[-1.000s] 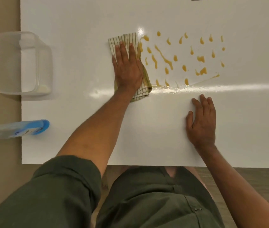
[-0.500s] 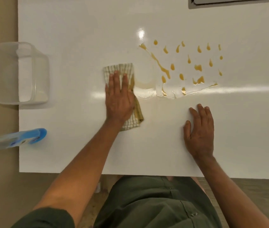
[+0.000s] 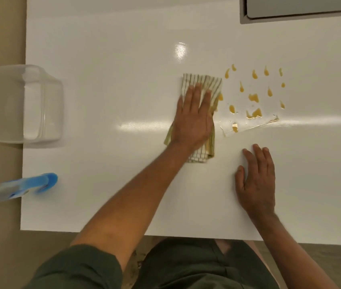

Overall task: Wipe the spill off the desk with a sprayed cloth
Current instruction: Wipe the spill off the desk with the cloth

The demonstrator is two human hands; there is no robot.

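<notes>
Head view: the left hand (image 3: 193, 119) lies flat, palm down, on a folded striped cloth (image 3: 207, 84), fingers straight and spread a little, pressing the cloth onto the white counter (image 3: 113, 69). The cloth shows beyond the fingertips and again under the wrist, where its checked end (image 3: 198, 156) sticks out toward the person. The hand and forearm are slightly blurred.

Just to the right of that hand the spill (image 3: 254, 98) begins — amber drops scattered over the glossy surface, the nearest ones touching the cloth's right edge. Below the drops, a thin wet smear (image 3: 250, 127) runs rightward from beside the cloth.

The right hand (image 3: 256, 180) rests flat on the counter nearer the person, below the spill and apart from it, fingers relaxed and holding nothing.

Well to the left of the left hand, a clear plastic container (image 3: 25, 104) stands at the counter's left edge, overhanging it. Nearer the person on that same side, a blue spray bottle (image 3: 19, 187) lies across the edge, its blue head on the counter.

Beyond the right hand, at the counter's far corner, part of a grey flat device (image 3: 300, 9) is in view — too little to say what it is. At the bottom, dark green clothing (image 3: 186, 268) on the person.
</notes>
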